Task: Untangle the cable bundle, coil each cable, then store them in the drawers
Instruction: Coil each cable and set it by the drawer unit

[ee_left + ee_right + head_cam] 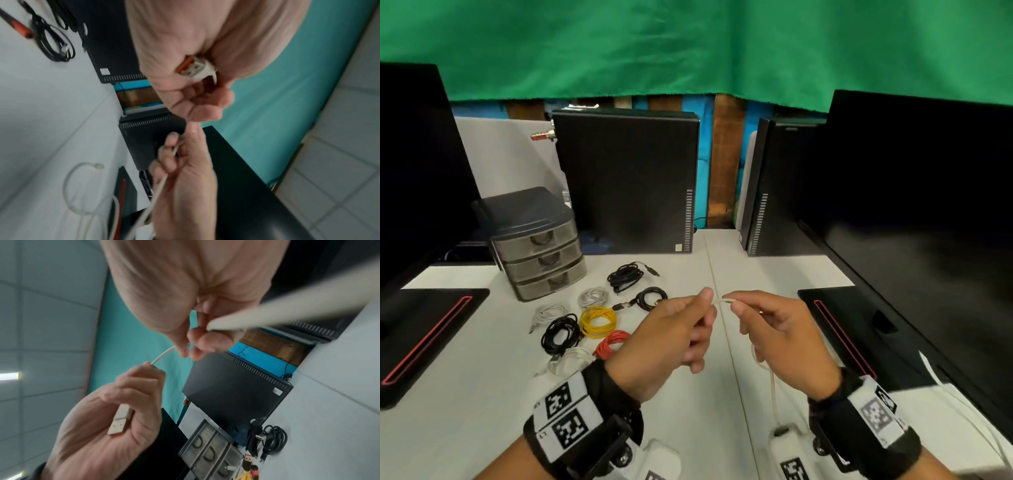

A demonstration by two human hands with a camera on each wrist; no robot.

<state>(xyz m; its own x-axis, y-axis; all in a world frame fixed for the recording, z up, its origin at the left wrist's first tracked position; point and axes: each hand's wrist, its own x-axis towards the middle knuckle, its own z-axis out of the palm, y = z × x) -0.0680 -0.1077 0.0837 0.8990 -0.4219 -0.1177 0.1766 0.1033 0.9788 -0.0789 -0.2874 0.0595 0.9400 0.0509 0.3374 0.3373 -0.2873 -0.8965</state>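
- Both hands are raised over the desk (482, 394), a short run of white cable (723, 300) stretched between them.
- The left hand (671, 342) pinches the cable at thumb and forefinger, its USB plug (120, 421) lying against the palm under curled fingers; this likely anchors one end to start a coil.
- The right hand (784, 335) pinches the cable at its fingertips, and the slack drops past the wrist toward the desk's near edge, probably so length can be fed across.
- The cable is thin, off-white and limp, with a metal-tipped flat plug.
- Coiled cables (599, 322) in black, grey, yellow, red and white lie on the desk just in front of the closed drawers (541, 260), apparently waiting to be stored.
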